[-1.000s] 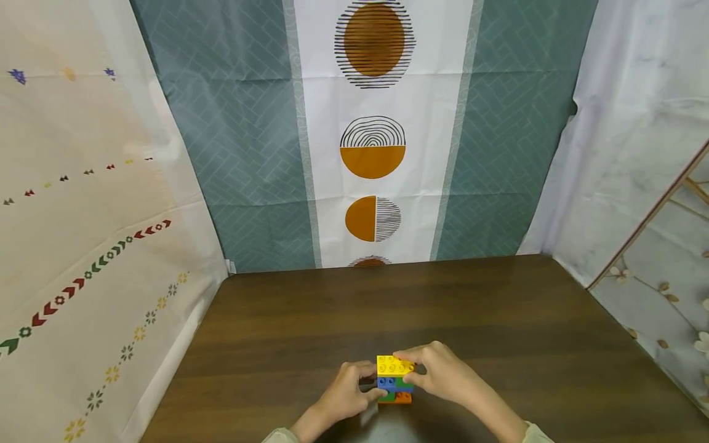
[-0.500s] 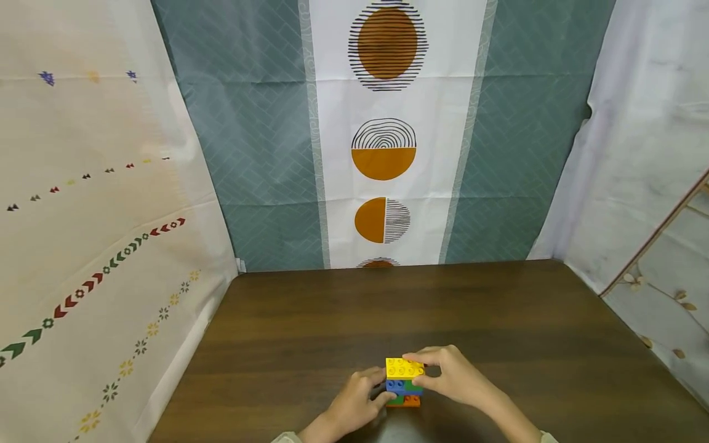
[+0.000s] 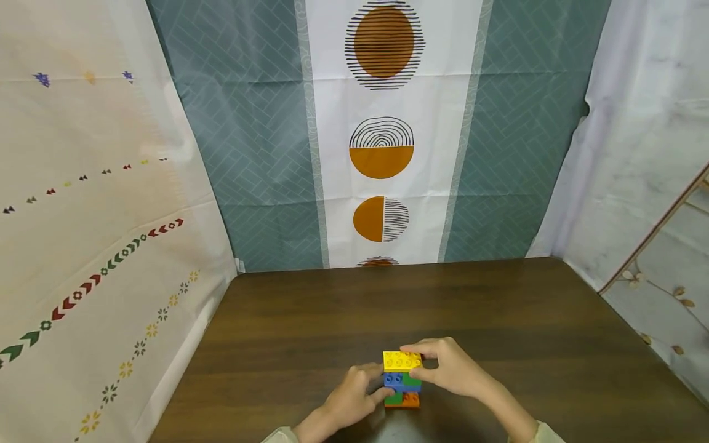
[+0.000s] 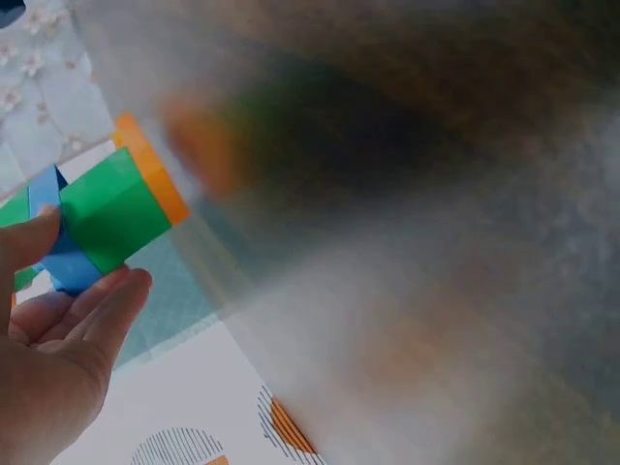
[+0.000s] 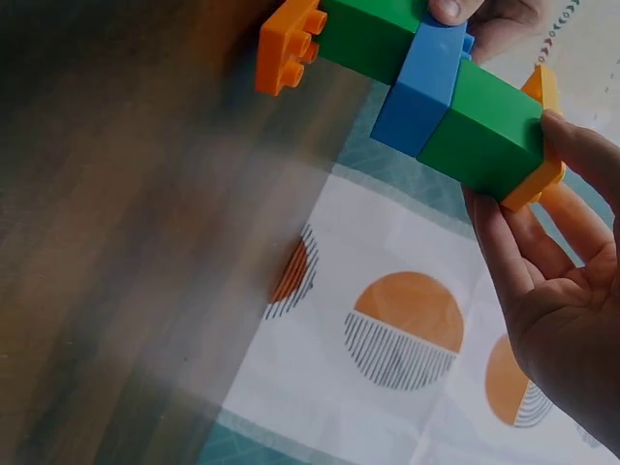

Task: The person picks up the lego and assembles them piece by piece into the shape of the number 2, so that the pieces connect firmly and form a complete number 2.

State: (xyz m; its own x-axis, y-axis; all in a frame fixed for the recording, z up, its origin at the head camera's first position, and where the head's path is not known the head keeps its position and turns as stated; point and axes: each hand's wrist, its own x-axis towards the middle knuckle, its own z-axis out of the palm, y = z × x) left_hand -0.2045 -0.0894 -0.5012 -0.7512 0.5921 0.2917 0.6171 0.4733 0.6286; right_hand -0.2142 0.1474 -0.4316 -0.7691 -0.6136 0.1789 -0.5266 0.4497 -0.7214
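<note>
A small stack of toy bricks stands near the front edge of the brown table. It has a yellow brick on top, blue and green bricks below, and an orange brick at the bottom. My left hand pinches the stack's left side at the blue brick, beside the green brick. My right hand grips the yellow top brick from the right. In the right wrist view its fingers lie against the stack's top end next to a green brick.
Patterned cloth backdrops hang behind and to both sides of the table, closing it in. The table's far part shows only bare wood. A wooden frame edge runs along the right.
Both hands stay on the stack. The right hand and yellow brick sit slightly higher in the head view, and that view has drifted a little to the right.
</note>
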